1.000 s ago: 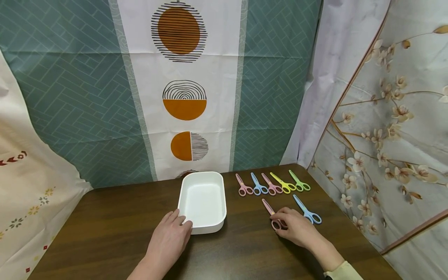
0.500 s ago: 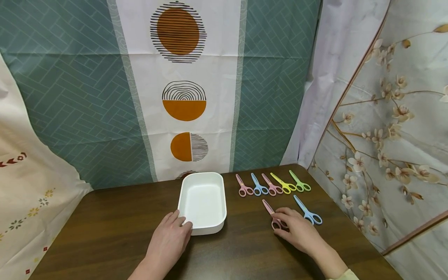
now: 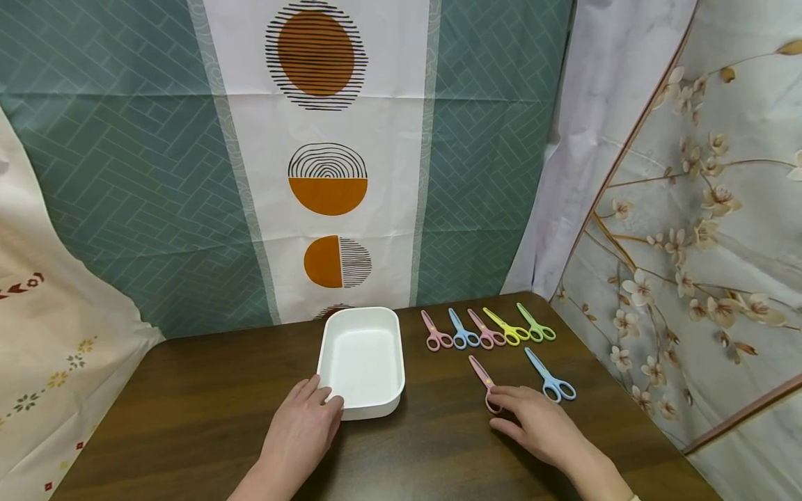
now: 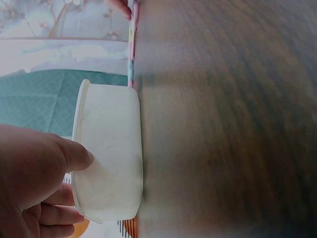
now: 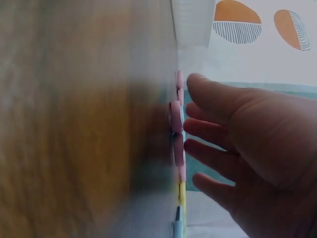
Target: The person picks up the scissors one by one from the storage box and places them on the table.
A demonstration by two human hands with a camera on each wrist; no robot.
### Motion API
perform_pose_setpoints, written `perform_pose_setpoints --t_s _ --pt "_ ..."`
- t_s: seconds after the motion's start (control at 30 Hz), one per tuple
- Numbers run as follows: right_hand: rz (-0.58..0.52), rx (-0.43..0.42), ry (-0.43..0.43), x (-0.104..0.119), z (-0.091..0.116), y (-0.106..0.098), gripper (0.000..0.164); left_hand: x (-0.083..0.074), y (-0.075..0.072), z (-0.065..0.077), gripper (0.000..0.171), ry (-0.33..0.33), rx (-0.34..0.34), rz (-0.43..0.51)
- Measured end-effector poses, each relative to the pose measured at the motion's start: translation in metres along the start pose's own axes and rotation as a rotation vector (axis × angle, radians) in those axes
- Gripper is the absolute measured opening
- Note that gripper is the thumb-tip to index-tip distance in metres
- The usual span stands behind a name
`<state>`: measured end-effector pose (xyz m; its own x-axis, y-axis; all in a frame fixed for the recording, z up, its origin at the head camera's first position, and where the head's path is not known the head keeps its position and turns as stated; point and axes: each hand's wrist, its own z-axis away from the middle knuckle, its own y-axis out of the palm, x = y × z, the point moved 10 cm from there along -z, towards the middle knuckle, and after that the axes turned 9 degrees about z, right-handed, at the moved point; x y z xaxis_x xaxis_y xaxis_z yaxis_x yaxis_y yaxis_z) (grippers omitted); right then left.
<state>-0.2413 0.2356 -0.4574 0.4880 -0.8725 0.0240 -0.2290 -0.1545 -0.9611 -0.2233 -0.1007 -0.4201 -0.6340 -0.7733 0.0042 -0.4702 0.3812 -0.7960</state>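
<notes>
My left hand (image 3: 305,422) holds the near left corner of a white rectangular tray (image 3: 360,410). In the left wrist view, its thumb lies on the tray's near wall (image 4: 111,148) and the other fingers are at the adjoining side. Over to the right, my right hand (image 3: 540,426) is low over the handles of a pair of pink scissors (image 3: 480,370), which lie on the table with blades pointing away. One handle loop is partly covered by the fingers. The right wrist view shows that hand's fingers (image 5: 208,131) loosely spread, fingertips right by the pink handles (image 5: 177,116), thumb apart.
Behind the pink scissors lies a row of more scissors: pink (image 3: 436,334), blue (image 3: 463,333), another pink (image 3: 487,334), yellow (image 3: 510,331) and green (image 3: 539,328). Blue scissors (image 3: 553,383) lie right beside my right hand. Patterned cloths (image 3: 489,174) hang around the brown table (image 3: 213,417).
My right hand has drawn back slightly, and its thumb has come away from the pink scissors' handles. The scissors, the tray and my left hand stay in place.
</notes>
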Motion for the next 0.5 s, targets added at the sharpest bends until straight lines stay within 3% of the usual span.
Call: perform_pose_setpoints --t_s 0.2,0.5 --pt "-0.025 0.077 0.008 0.0003 0.0029 0.0056 0.043 -0.0004 -0.0004 0.0001 0.028 0.009 -0.013 -0.005" --pt "-0.060 0.093 0.024 -0.0032 0.0076 0.0076 0.048 -0.0003 0.0009 0.0003 0.028 0.007 -0.002 -0.014"
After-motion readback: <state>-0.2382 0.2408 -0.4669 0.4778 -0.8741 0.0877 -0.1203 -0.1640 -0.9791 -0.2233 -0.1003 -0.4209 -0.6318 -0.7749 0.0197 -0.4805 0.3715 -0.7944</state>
